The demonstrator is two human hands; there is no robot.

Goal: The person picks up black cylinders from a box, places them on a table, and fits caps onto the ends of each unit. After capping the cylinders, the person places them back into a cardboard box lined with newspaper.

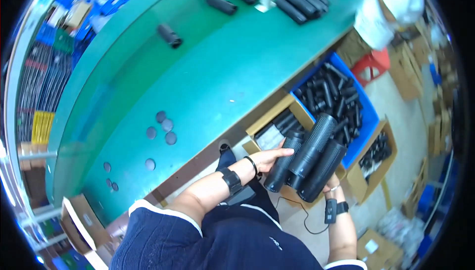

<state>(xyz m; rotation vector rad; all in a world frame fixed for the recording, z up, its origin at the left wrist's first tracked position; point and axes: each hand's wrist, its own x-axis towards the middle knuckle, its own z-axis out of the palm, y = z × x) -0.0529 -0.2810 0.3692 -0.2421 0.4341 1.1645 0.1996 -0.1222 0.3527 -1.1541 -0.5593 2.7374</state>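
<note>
Between my two hands is a bundle of black cylinders [310,153] with dimpled, grid-textured walls, at least three lying side by side. My left hand [267,160] grips them from the left, its thumb over the leftmost cylinder. From below and to the right, my right hand [332,183] supports the bundle; most of its fingers are hidden behind the rightmost cylinder. The bundle is held in the air above an open cardboard box [251,146] and a blue crate [372,116], which both contain black tubular parts.
A green work surface [213,87] runs diagonally on my left, bearing several grey discs [167,124] and more black cylinders [299,5] at its far end. Another cardboard box [388,158] of black parts stands beside the crate. Near a red stool [372,67] is another person [391,10].
</note>
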